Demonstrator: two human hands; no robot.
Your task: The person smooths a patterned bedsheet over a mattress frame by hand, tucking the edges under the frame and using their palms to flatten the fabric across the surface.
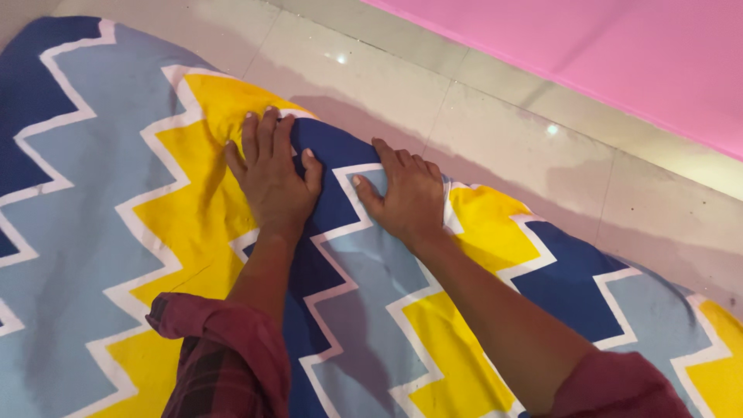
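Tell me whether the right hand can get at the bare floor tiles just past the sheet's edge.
Probably yes: the right hand lies flat at the edge of the zigzag sheet, and the floor tiles beyond its fingertips show nothing in between.

Two hands, left (271, 174) and right (406, 193), one zigzag-patterned sheet (101, 217), one pink mat (619, 54)

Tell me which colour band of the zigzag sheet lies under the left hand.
The left hand presses mostly on the yellow band of the zigzag sheet; the right hand rests on a light blue band instead.
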